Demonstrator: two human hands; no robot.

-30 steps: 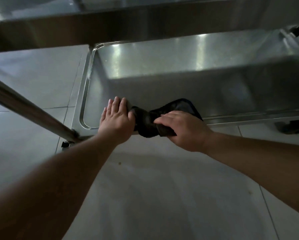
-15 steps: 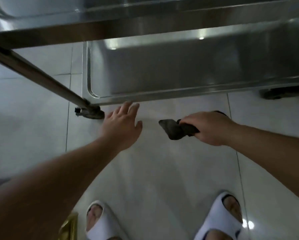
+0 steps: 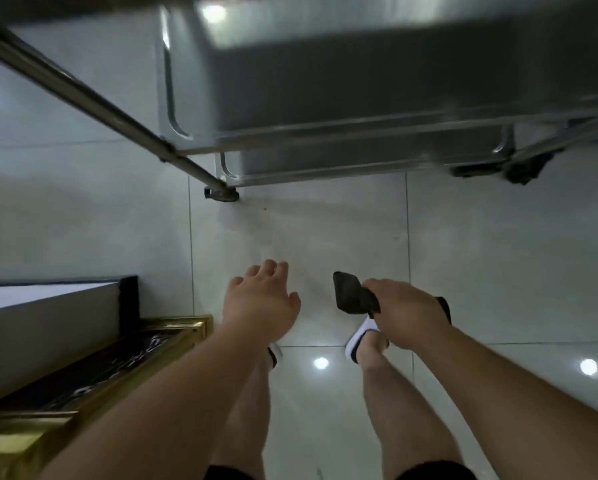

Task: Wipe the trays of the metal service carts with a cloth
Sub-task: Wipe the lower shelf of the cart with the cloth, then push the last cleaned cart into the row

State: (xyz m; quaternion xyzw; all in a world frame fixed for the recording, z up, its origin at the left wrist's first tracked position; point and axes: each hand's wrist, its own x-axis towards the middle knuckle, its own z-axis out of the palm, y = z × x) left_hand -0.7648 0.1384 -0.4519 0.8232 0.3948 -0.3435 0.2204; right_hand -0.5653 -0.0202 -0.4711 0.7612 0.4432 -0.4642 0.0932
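The metal service cart fills the top of the view, with a middle tray [image 3: 325, 98] above a lower tray [image 3: 325, 169] near the floor. My right hand [image 3: 406, 311] grips a dark cloth [image 3: 353, 294] bunched in its fist, held over the floor well in front of the cart. To its left, my left hand [image 3: 259, 299] hangs with fingers loosely spread, holding nothing. Both hands are clear of the trays.
A slanted cart leg [image 3: 82, 95] runs down to a caster [image 3: 221, 195] at the left; another caster [image 3: 522, 169] sits at the right. A grey ledge [image 3: 48, 306] with a gold-framed strip [image 3: 93, 368] stands at the lower left. My feet in white slippers [image 3: 358, 341] stand on pale tiles.
Both hands have left the lower tray's rim and pulled back toward my body, the right one taking the cloth with it. The view has risen, so the cart looks farther away.
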